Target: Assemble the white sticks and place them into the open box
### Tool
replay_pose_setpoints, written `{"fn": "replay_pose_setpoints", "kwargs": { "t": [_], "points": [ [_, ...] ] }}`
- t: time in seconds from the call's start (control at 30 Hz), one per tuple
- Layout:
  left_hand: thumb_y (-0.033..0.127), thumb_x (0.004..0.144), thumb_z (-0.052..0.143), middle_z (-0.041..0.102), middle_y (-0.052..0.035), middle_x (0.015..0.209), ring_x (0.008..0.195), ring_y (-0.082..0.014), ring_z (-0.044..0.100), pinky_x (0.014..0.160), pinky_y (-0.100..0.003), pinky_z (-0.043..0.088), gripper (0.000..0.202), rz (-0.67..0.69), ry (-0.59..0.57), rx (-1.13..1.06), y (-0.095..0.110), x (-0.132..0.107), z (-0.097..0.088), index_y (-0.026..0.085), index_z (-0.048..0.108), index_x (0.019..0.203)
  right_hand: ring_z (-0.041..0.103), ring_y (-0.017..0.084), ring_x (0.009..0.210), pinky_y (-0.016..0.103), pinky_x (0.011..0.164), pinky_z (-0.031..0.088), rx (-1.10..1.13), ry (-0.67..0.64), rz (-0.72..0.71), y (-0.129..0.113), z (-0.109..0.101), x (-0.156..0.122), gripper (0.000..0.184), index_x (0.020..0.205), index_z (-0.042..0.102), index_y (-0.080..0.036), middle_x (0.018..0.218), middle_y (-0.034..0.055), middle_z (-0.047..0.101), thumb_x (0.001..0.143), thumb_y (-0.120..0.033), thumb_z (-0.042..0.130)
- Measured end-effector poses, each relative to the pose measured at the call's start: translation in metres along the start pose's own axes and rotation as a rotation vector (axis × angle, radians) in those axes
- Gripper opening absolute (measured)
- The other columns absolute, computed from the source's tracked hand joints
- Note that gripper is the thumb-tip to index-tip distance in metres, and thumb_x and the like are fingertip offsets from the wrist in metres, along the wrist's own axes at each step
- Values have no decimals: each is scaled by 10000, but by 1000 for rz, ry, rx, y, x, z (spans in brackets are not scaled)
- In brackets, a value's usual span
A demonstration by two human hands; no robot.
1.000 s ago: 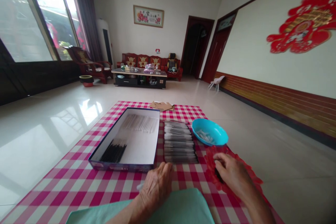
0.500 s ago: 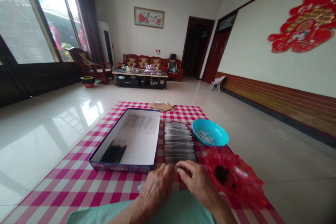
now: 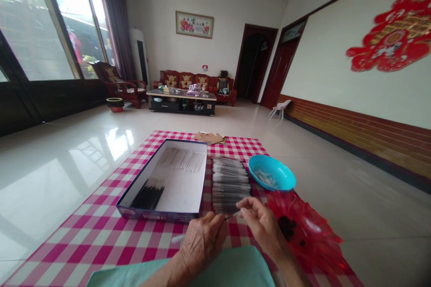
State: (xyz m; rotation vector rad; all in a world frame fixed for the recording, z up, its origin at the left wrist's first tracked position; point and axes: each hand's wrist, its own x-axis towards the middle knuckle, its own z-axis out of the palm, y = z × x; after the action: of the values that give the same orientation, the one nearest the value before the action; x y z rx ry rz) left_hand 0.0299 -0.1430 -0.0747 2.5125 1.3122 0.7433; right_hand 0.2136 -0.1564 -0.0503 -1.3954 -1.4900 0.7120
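My left hand (image 3: 204,235) is closed around a pen; its pale barrel (image 3: 178,238) sticks out on the left and a thin dark tip (image 3: 230,217) points right from the fingers. My right hand (image 3: 257,217) pinches a small whitish piece (image 3: 238,213) at the end of that tip. Just beyond the hands lies a row of pens (image 3: 230,181) with pale barrels and dark ends. A blue bowl (image 3: 286,178) with small whitish pieces (image 3: 266,177) stands beyond my right hand. Beside that hand, a red petal-shaped dish (image 3: 314,228) holds small black parts (image 3: 287,228).
To the left, a shallow box (image 3: 195,188) holds clear tubes (image 3: 182,159) and thin black-ended sticks (image 3: 148,196). Torn cardboard (image 3: 210,138) lies at the checked table's (image 3: 111,228) far edge. A green cloth (image 3: 242,264) is under my forearms.
My right hand has moved slightly right and up, away from my left, so the dark tip now shows between them. The view has shifted a little.
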Motion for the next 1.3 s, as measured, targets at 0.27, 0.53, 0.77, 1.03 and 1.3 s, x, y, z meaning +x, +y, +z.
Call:
{"fn": "replay_pose_setpoints", "kwargs": {
  "t": [0.27, 0.53, 0.77, 1.03, 1.3],
  "points": [
    [223, 904, 376, 576, 7, 713, 585, -113, 561, 504, -224, 310, 196, 11, 30, 20, -1, -2, 4, 223, 539, 795, 609, 220, 871, 356, 798, 488, -476, -162, -434, -8, 16, -5, 239, 934, 666, -251, 891, 54, 668, 853, -149, 465],
    [206, 900, 362, 583, 2, 720, 609, -127, 568, 525, -234, 335, 183, 18, 55, 2, -1, -2, 4, 229, 532, 838, 630, 205, 852, 309, 774, 506, -435, -104, -447, 6, 14, -2, 175, 900, 639, -238, 892, 59, 664, 862, -185, 477],
    [243, 890, 383, 617, -12, 737, 601, -136, 584, 500, -240, 330, 182, 5, 30, 80, 2, 2, -7, 237, 564, 869, 650, 190, 780, 287, 697, 526, -490, -17, -559, 19, 5, 7, 168, 879, 610, -243, 839, 46, 666, 884, -265, 443],
    [210, 873, 398, 623, -11, 630, 594, -134, 593, 545, -229, 336, 257, -18, -26, 101, 3, 13, -58, 196, 567, 681, 651, 190, 765, 297, 684, 516, -684, 158, -623, 30, -52, 42, 174, 905, 575, -219, 846, 51, 658, 899, -285, 413],
    [346, 838, 486, 627, -88, 1054, 811, -195, 613, 621, -256, 400, 321, -570, 82, 403, -90, 24, -139, 204, 567, 1113, 609, 190, 781, 318, 709, 474, -605, -13, -604, -27, 6, 69, 143, 865, 546, -213, 833, 40, 618, 876, -160, 413]
  ]
}}
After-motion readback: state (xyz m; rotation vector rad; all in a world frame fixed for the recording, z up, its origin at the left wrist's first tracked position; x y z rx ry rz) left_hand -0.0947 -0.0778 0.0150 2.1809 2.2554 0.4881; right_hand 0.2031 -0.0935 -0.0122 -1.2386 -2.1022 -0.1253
